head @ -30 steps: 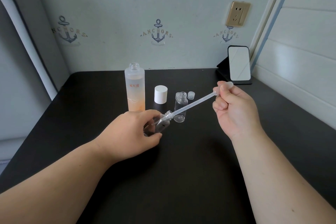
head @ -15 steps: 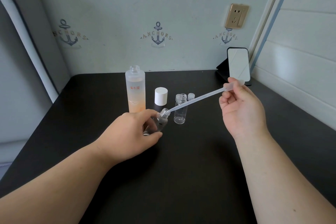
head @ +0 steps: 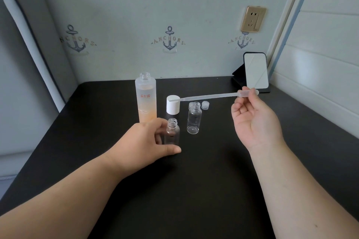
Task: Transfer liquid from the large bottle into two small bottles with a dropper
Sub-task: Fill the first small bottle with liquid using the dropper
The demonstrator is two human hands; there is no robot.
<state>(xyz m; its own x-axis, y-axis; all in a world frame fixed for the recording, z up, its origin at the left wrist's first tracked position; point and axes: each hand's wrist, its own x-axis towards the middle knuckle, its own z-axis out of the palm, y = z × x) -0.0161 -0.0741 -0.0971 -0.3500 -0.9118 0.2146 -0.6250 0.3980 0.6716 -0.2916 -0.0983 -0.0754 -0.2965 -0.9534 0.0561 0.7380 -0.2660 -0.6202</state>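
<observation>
Pinching the clear plastic dropper (head: 209,96) by its bulb, the right hand (head: 254,120) holds it level, tip leftward toward the open frosted large bottle (head: 146,101); the left hand (head: 147,139) grips a small clear bottle (head: 172,132) upright on the black tabletop (head: 194,180).

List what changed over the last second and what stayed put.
The right hand drew the dropper out of the small bottle and swung it up toward the large bottle. The left hand tipped that small bottle back upright, keeping hold. The second small bottle and white cap stayed.
</observation>
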